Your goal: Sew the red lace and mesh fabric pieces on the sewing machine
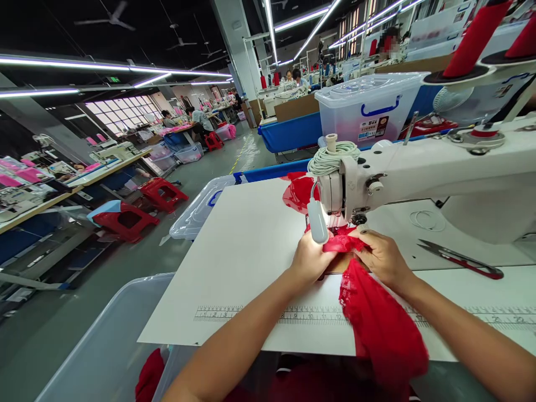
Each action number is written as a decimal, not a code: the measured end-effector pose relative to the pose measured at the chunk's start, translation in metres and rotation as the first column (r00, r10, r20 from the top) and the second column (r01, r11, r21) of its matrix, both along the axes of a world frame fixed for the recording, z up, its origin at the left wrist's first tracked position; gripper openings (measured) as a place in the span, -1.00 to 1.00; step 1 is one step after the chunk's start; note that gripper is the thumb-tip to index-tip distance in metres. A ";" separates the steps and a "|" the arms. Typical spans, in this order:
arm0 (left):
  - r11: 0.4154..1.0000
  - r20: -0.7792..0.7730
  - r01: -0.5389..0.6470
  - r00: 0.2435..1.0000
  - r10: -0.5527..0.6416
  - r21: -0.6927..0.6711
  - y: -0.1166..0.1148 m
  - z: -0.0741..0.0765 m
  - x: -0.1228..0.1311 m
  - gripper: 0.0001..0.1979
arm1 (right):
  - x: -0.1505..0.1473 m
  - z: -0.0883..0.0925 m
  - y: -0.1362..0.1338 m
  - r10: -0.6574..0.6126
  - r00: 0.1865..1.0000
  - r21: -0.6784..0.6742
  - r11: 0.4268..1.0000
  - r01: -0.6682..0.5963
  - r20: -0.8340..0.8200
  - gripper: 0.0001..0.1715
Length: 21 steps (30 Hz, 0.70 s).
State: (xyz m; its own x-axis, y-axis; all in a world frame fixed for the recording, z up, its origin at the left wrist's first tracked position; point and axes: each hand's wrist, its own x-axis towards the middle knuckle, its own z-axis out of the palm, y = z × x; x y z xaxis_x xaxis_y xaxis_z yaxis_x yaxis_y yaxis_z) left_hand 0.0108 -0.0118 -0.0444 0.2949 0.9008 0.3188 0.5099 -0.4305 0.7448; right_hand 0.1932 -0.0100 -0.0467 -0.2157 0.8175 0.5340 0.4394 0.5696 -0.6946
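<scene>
Red lace fabric (383,321) runs from under the needle area of a white sewing machine (402,173) over the table's front edge. My left hand (310,259) lies left of the needle with its fingers closed on the cloth's edge. On the right, my right hand (383,258) pinches the same red fabric close to the presser foot. The foot and needle are mostly hidden behind a small white lamp (317,222) and the cloth. More red fabric (300,192) lies behind the machine head.
Thread snips (460,259) lie right of my right hand. A ruler strip (293,317) marks the white table (234,245). A clear plastic bin (113,329) stands below left, and a lidded clear box (372,106) behind. Red stools (125,219) and people at other machines are farther off.
</scene>
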 end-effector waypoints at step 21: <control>0.857 0.098 0.284 0.958 -0.268 -0.429 0.008 0.017 -0.018 -0.78 | 0.006 0.005 -0.002 0.029 1.000 -0.017 0.999 -0.029 0.000 -0.80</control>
